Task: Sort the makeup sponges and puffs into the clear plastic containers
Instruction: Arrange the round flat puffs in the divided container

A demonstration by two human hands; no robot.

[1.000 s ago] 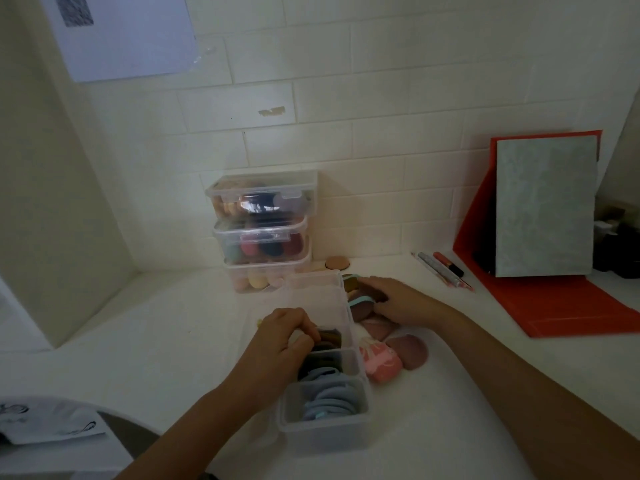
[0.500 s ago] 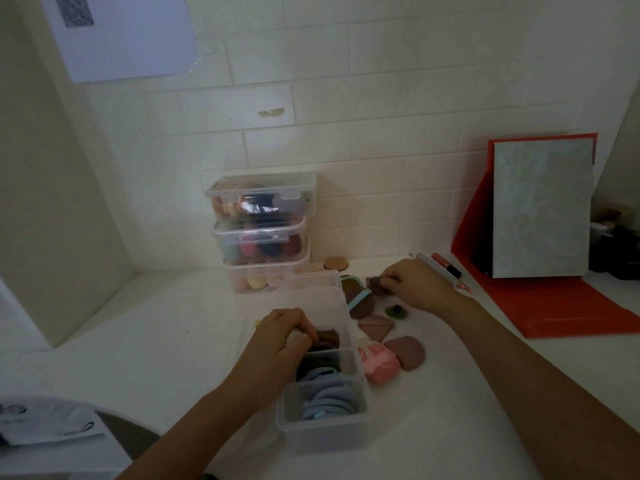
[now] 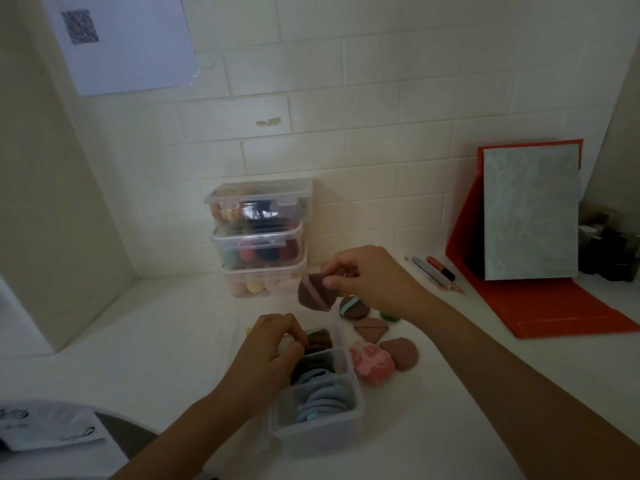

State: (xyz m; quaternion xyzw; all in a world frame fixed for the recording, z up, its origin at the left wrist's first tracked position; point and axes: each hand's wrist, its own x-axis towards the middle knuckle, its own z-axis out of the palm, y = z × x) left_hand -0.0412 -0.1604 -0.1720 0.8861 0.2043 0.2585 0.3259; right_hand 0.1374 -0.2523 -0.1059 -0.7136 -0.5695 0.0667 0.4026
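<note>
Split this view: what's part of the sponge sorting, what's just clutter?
In the job: right hand pinching a brown puff; left hand at the open container; loose puffs and pink sponge beside it; stacked lidded containers.
Lying about: pens; red folder; paper on the wall.

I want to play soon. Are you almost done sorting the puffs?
Partly. Three stacked boxes already hold sponges, and the open box holds blue puffs. The right hand pinches a brown puff; the left hand reaches into the open box. Five loose pieces wait beside it.
</note>
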